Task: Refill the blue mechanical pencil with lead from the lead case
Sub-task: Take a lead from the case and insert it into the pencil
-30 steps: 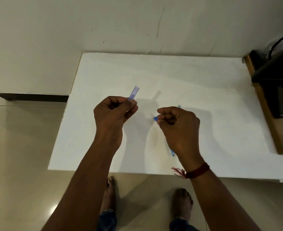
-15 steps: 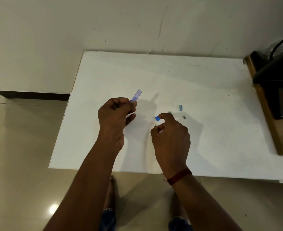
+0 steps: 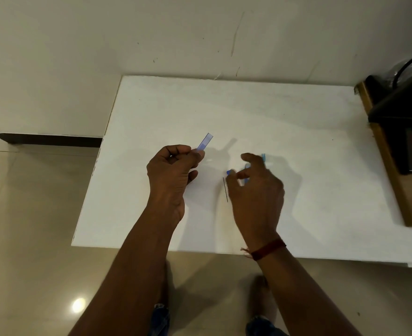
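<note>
While the left hand (image 3: 172, 175) stays off the white table (image 3: 297, 132), its fingers are curled and pinched tight on the lower end of the lead case (image 3: 205, 141). Case is a flat translucent blue strip, tilted up and to the right, free end above the fist. Right hand (image 3: 256, 190) is over the table centre, motion-blurred, fingers loosely spread. Small blue piece (image 3: 229, 172) sits at the thumb tip; can't tell if it's actually gripped. Thin dark lead (image 3: 225, 189) runs near-vertical just left of that hand, beside the thumb; looks to be on the table, not certain. Blue pencil (image 3: 246, 177) is mostly hidden behind the right fingers, only pale blue bits showing. Red thread band (image 3: 268, 248) on the right wrist. Dark object on a wooden surface (image 3: 384, 151) at the table's right edge.
</note>
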